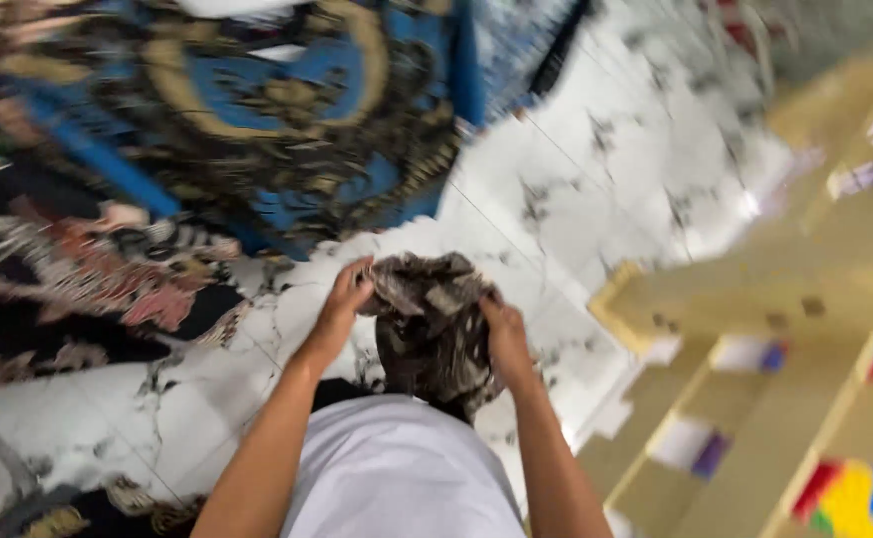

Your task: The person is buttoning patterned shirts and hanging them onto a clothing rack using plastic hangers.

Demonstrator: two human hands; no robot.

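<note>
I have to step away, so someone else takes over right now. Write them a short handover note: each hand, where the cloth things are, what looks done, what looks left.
Left hand: grip on the left edge of the brown patterned cloth.
Right hand: grip on its right side.
The cloth is bunched, held up in front of the body above the white marble floor.
Done: cloth is lifted off the floor.
Left: it is still crumpled, not flat or folded. A blue patterned cloth and a dark floral cloth lie spread on the floor. The picture is blurred.

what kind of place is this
Probably a room in a home or a small cloth shop: patterned fabrics lie spread on a white marble-look tiled floor, beside a pale wooden shelf unit. Both hands, left and right, grip a brown patterned cloth.
</note>
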